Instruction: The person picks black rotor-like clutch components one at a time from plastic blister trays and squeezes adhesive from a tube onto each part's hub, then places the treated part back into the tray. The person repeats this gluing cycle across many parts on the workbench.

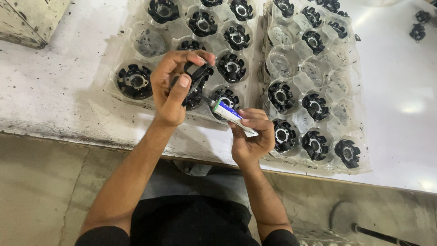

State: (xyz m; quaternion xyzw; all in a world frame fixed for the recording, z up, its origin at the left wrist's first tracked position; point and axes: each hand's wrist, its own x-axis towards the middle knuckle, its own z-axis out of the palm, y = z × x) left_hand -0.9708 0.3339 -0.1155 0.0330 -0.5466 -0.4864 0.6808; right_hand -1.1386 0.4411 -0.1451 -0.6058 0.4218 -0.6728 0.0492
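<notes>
My left hand grips a black round plastic part, held above the near edge of the left clear tray. My right hand squeezes a small white and blue tube, whose nozzle points up-left and touches the black part. Both hands hover over the white table's front edge.
Two clear plastic trays, the right one beside the left, hold several identical black parts in round pockets; some pockets are bare. Two loose black parts lie at the far right. A pale box corner sits at top left. Concrete floor lies below.
</notes>
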